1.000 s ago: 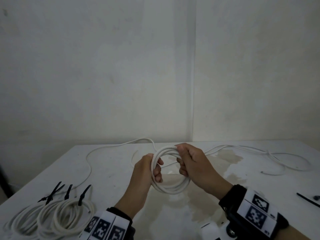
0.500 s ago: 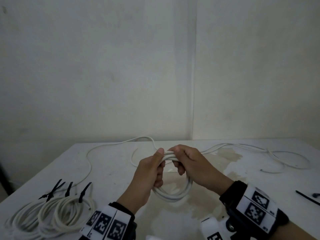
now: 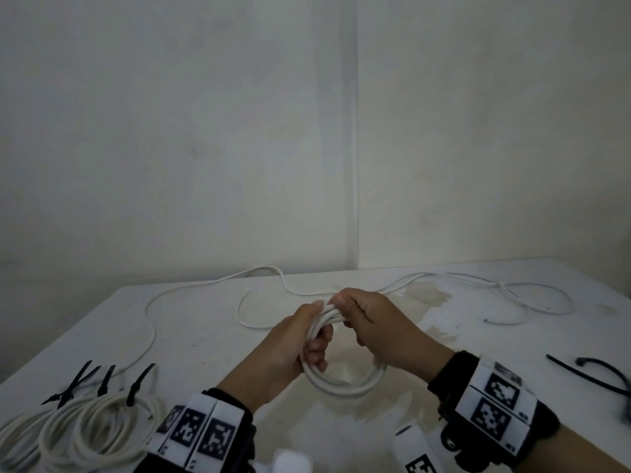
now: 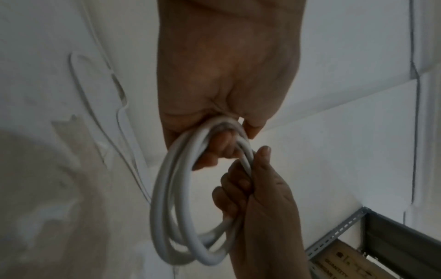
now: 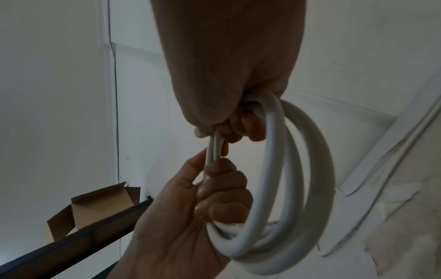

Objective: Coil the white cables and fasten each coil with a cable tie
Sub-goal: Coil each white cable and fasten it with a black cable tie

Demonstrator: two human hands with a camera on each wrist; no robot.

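Observation:
A white cable coil (image 3: 345, 387) of several loops hangs upright just above the white table (image 3: 205, 339), in the middle. My left hand (image 3: 316, 331) grips the coil's upper left side, fingers curled through the ring. My right hand (image 3: 348, 319) pinches the top of the loops right beside it. The left wrist view shows the coil (image 4: 164, 207) hanging from the left hand (image 4: 226, 136). In the right wrist view the coil (image 5: 317, 169) hangs from the right hand (image 5: 238, 124). Loose white cable (image 3: 266, 269) trails from the hands across the back of the table.
Three tied white coils (image 3: 102, 428) with black cable ties (image 3: 136, 384) lie at the near left corner. Loose black cable ties (image 3: 597, 367) lie at the right edge. More slack white cable (image 3: 529, 288) loops at the back right. Walls stand close behind the table.
My left hand has slid up the coil's side until its thumb sits next to the right hand at the top. The loose cable at the back has shifted slightly.

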